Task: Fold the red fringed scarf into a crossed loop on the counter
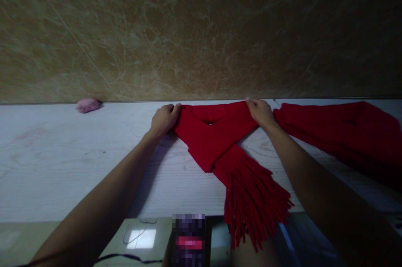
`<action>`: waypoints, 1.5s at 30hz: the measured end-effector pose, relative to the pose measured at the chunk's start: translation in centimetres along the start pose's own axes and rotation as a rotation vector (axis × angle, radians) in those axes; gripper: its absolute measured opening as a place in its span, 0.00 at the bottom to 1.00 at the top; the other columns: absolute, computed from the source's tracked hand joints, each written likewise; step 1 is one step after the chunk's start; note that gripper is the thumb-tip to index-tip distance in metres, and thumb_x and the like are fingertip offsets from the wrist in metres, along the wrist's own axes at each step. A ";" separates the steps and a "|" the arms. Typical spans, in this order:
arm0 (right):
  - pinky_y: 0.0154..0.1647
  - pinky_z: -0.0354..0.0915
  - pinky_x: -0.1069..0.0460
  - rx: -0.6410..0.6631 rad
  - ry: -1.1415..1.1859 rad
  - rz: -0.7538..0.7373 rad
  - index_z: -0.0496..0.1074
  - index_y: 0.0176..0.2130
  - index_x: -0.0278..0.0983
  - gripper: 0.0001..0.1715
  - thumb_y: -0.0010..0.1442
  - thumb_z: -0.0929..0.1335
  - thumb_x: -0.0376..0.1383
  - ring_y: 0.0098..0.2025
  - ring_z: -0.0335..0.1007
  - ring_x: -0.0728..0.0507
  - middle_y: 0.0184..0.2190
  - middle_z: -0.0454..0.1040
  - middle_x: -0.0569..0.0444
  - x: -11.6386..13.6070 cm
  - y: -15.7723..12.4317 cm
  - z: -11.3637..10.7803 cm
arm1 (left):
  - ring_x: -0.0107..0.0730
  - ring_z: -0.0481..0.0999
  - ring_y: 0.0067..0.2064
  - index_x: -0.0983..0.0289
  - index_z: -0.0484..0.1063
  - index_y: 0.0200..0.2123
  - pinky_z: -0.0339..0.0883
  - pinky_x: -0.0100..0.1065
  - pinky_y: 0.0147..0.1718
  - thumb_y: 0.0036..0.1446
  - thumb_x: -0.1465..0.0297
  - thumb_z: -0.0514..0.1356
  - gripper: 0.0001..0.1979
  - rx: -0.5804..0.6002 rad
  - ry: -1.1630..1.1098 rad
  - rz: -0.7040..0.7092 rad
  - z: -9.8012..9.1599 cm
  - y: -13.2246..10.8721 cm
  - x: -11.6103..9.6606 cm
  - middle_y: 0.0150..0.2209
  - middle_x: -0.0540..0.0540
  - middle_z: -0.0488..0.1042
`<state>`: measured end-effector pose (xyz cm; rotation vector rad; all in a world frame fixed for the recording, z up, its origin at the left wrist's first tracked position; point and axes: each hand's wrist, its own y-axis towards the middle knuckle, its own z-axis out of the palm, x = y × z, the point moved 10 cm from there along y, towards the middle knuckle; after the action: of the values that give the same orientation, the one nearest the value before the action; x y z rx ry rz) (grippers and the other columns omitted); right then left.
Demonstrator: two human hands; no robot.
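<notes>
At lower centre, fringe (251, 200) is being hung over the table's (78, 175) edge, and the red scarf (210, 143), crossed at centre, could be dragged askew by that weight. Beyond, its bends are being pinched by the left hand (165, 118) and right hand (262, 112).

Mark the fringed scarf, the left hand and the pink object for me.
Fringed scarf (209, 145): head view, where its two sides cross.
Left hand (163, 119): head view, back of the hand.
Pink object (88, 105): head view, its visible middle.
</notes>
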<state>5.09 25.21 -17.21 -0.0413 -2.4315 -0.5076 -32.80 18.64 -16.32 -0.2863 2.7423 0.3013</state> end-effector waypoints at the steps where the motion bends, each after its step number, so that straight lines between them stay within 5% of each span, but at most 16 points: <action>1: 0.33 0.54 0.48 -0.002 0.004 0.005 0.64 0.23 0.42 0.32 0.71 0.60 0.57 0.31 0.65 0.40 0.24 0.71 0.51 0.0 0.0 0.0 | 0.44 0.78 0.38 0.64 0.82 0.41 0.61 0.35 0.35 0.73 0.51 0.45 0.31 0.002 -0.003 -0.006 0.0 0.0 0.0 0.41 0.64 0.84; 16: 0.32 0.51 0.48 0.028 0.023 -0.052 0.62 0.22 0.42 0.29 0.69 0.61 0.55 0.30 0.61 0.43 0.23 0.66 0.54 0.4 0.0 0.1 | 0.44 0.78 0.40 0.62 0.81 0.42 0.59 0.35 0.34 0.73 0.52 0.45 0.29 0.002 -0.021 -0.014 0.0 -0.3 -0.1 0.42 0.62 0.84; 25: 0.31 0.53 0.48 -0.012 0.040 0.004 0.65 0.22 0.42 0.36 0.69 0.59 0.64 0.31 0.64 0.40 0.23 0.70 0.50 -0.2 -0.1 0.1 | 0.42 0.77 0.38 0.62 0.81 0.43 0.59 0.34 0.34 0.72 0.47 0.46 0.31 -0.002 -0.072 -0.015 0.1 -0.3 0.0 0.41 0.61 0.84; 35: 0.32 0.52 0.48 0.040 0.032 -0.050 0.64 0.23 0.41 0.30 0.69 0.62 0.56 0.30 0.63 0.43 0.23 0.68 0.54 0.4 -0.2 0.2 | 0.45 0.79 0.40 0.63 0.83 0.41 0.62 0.35 0.36 0.73 0.53 0.45 0.29 -0.043 -0.063 0.053 0.0 -0.3 -0.4 0.40 0.63 0.84; 45: 0.34 0.57 0.45 -0.021 0.027 0.051 0.65 0.23 0.43 0.38 0.70 0.56 0.64 0.31 0.66 0.38 0.23 0.70 0.48 -0.7 0.0 0.0 | 0.52 0.81 0.45 0.63 0.80 0.41 0.65 0.39 0.40 0.74 0.50 0.40 0.34 -0.008 -0.135 -0.072 0.2 -0.3 0.3 0.43 0.67 0.83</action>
<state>5.59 25.30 -17.61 -0.1046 -2.3928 -0.5078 -32.94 18.32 -16.64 -0.3531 2.5925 0.3007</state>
